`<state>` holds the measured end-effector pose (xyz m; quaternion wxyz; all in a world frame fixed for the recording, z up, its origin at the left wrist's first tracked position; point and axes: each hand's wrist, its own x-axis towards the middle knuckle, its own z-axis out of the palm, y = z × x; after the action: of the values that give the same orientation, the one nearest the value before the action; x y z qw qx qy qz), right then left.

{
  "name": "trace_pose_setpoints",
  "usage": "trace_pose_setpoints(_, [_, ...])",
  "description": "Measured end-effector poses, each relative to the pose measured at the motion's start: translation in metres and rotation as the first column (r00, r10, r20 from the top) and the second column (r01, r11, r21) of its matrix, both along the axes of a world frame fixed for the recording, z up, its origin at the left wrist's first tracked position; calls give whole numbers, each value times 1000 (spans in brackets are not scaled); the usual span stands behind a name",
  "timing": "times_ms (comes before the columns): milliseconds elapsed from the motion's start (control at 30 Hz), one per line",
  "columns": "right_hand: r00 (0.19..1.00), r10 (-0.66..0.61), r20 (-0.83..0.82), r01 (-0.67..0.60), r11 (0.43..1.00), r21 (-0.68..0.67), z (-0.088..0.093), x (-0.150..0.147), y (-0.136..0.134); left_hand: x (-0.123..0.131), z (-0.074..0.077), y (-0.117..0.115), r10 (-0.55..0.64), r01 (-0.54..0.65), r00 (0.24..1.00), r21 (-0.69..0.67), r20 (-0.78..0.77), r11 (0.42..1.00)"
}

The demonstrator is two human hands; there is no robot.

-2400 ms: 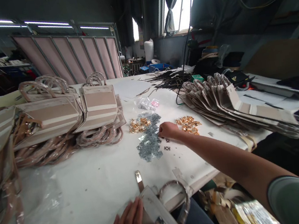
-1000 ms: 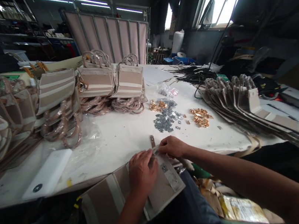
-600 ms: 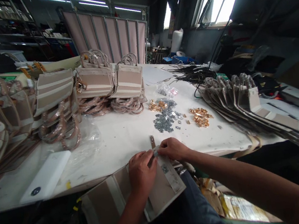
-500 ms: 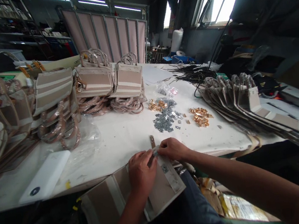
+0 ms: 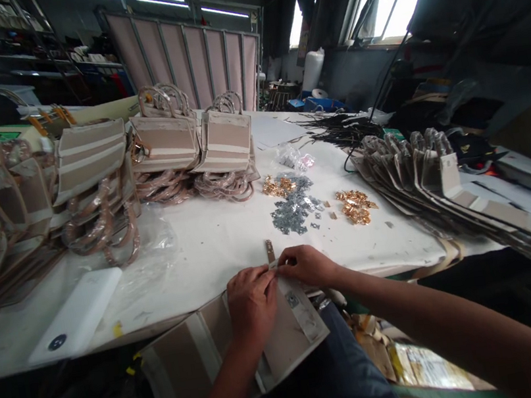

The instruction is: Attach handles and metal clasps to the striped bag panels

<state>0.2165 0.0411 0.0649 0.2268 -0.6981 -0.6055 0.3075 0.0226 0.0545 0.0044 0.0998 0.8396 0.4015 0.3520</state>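
Across my lap and the table's edge lies a beige and white fabric bag panel (image 5: 294, 344). My left hand (image 5: 252, 304) rests over it, fingers closed on its upper edge. Pinched against that same edge is my right hand (image 5: 308, 266), its fingertips meeting those of the left. Whether a small part sits between the fingertips is hidden. A short brown strap (image 5: 270, 250) with metal fittings sticks out beyond the edge. Below my right hand, a small square metal plate (image 5: 292, 299) sits on the panel's pale strip.
Ahead on the white table (image 5: 213, 247) are a pile of grey metal plates (image 5: 292, 211) and gold-coloured fittings (image 5: 356, 205). Bags with wrapped handles (image 5: 224, 142) stand back left, near a white box-shaped device (image 5: 76, 314). More flat bag pieces (image 5: 406, 171) are stacked right.
My fingertips have closed together over the panel's edge, covering the small grey metal piece that showed there before. The view has shifted slightly.
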Motion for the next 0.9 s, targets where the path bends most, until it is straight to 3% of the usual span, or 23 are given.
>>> trace_pose_setpoints(100, [957,-132,-257,158,984,82,25,6,-3,-2,3,3,-35,36,997,15,-74,999])
trace_pose_setpoints(233, [829,-168,-534,365,885,289,49,4,-5,-4,3,11,-41,43,993,13,-115,999])
trace_pose_setpoints(367, [751,-120,-649,441,823,358,28,-7,-7,-3,2,19,-24,22,994,-13,-108,1000])
trace_pose_setpoints(433, [710,-128,-693,459,829,318,10,-10,-8,-2,2,21,-26,23,994,-34,-105,999])
trace_pose_setpoints(533, [581,-142,-801,521,821,232,-3,-9,-6,-2,3,22,-39,32,995,-68,-92,997])
trace_pose_setpoints(767, [284,-74,-956,591,799,114,13,-15,23,-2,2,25,-40,32,996,-103,-77,994])
trace_pose_setpoints(900, [261,-19,-965,578,804,141,8,-25,36,-2,2,25,-48,39,997,-127,-62,991])
